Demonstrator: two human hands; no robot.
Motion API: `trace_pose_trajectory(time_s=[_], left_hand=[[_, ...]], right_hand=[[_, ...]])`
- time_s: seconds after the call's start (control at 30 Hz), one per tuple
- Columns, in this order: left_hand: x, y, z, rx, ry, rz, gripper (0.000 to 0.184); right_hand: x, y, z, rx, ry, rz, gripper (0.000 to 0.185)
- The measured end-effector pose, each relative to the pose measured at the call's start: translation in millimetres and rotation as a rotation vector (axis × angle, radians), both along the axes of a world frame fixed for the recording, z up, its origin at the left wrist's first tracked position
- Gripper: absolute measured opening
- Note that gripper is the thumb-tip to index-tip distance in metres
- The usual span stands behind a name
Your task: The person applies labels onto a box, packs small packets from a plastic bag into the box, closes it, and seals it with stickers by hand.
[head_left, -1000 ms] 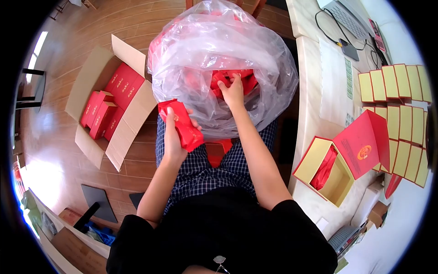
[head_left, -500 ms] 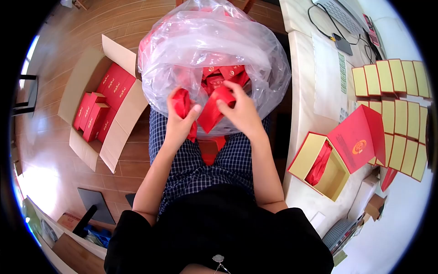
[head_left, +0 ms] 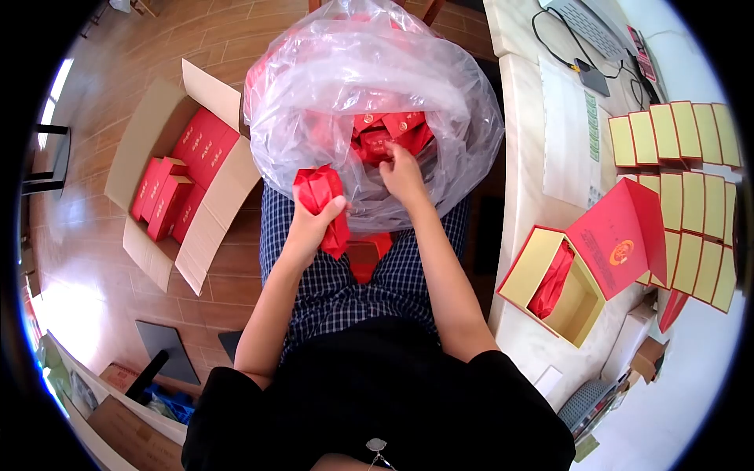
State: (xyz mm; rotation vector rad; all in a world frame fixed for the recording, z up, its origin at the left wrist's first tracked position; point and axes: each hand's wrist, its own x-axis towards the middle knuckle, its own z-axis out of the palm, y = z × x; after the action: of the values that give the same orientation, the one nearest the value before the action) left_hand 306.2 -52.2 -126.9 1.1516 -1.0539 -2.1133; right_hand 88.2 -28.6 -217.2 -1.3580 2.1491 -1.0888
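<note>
My left hand is closed around red foil packets, held over my lap; they overlap, so I cannot tell how many. My right hand reaches into the mouth of a large clear plastic bag. Its thumb and index finger are apart, with the fingertips at the red packets heaped inside. Gold marks show on some of those packets. On the table to my right, an opened red gift box has a yellow lining and a red foil packet in its left compartment.
An open cardboard carton with several small red boxes stands on the floor at left. Rows of yellow-lined boxes line the right wall. A laptop, cables and a white sheet lie on the table.
My right hand has let go of its red packet and moved up into the bag's opening. My left hand has shifted slightly down, and more red packet shows in it.
</note>
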Motion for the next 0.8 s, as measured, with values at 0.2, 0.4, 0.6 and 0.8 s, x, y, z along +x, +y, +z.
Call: trace_pose_trajectory(time_s=[0.2, 0.4, 0.6, 0.8], left_hand=[[16, -2, 6, 0.065, -0.04, 0.092, 0.048], [17, 1, 1, -0.003, -0.047, 0.1, 0.043], [16, -9, 8, 0.093, 0.035, 0.126, 0.042], [15, -14, 10, 0.025, -0.024, 0.136, 0.046]], right_hand=[[19, -12, -4, 0.045, 0.019, 0.092, 0.047], [13, -9, -12, 0.249, 0.222, 0.012, 0.025], [-1, 1, 4, 0.002, 0.045, -0.115, 0.019], [-10, 34, 67, -0.25, -0.481, -0.33, 0.016]])
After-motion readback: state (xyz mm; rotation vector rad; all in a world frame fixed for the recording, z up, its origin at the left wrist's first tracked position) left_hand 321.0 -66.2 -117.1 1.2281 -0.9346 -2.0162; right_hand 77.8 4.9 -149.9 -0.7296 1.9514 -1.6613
